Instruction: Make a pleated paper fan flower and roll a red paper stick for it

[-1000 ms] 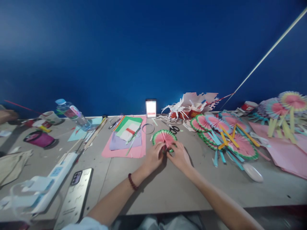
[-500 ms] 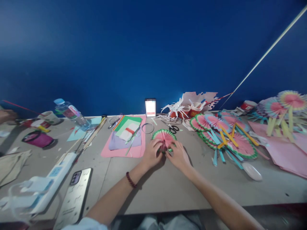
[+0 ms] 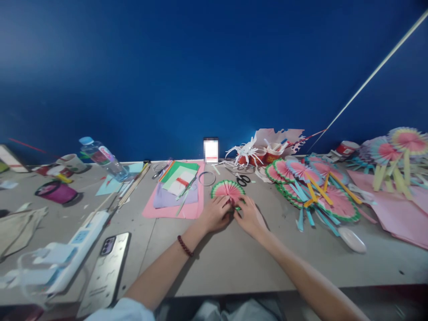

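A pleated paper fan (image 3: 228, 188), pink with a green and white scalloped edge, is spread on the table in front of me. My left hand (image 3: 216, 213) is closed on its lower left part, with the fingers bent over the folds. On the lower right side my right hand (image 3: 249, 217) grips the fan's edge between thumb and fingers. Both hands hide the bottom of the fan. Just beyond it lie black-handled scissors (image 3: 243, 180) and a grey ring of tape (image 3: 207, 178).
Finished paper fans (image 3: 337, 203) with strip handles lie to the right, near a white oval object (image 3: 352, 240). Left are coloured paper sheets (image 3: 175, 200), a phone (image 3: 106, 272), a power strip (image 3: 80, 249) and a water bottle (image 3: 105, 158). A lit phone (image 3: 211, 150) stands against the blue wall.
My left hand has shifted, its fingers now lying lower over the fan's middle folds. My right hand stays at the fan's right side. A person's hand at far left has gone out of view.
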A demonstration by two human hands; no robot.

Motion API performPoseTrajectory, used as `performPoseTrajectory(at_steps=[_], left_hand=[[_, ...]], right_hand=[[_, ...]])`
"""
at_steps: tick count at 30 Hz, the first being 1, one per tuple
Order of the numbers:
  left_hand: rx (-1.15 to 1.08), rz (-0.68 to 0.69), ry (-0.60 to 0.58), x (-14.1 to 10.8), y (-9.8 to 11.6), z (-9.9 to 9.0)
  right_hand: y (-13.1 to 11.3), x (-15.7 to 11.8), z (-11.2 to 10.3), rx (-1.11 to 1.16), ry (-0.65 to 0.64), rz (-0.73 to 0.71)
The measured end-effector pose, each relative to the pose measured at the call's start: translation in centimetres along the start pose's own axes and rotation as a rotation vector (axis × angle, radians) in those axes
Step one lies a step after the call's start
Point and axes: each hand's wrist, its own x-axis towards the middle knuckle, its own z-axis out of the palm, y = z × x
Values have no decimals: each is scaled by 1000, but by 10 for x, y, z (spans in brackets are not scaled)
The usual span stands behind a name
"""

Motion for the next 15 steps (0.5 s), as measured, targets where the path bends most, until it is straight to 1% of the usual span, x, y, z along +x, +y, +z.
performPoseTrajectory(at_steps=[3,7,11,15], left_hand=[[-37,-7,28,1,0,0],[-104,-43,67,0,0,2],[-114,-77,87,0,1,6],[-102,-68,114,-1,5,11]], right_hand=[[3,0,-1,7,-3,-19],[9,2,1,-3,25,-23],[12,4,2,36,52,3],[9,3,2,87,75,40]])
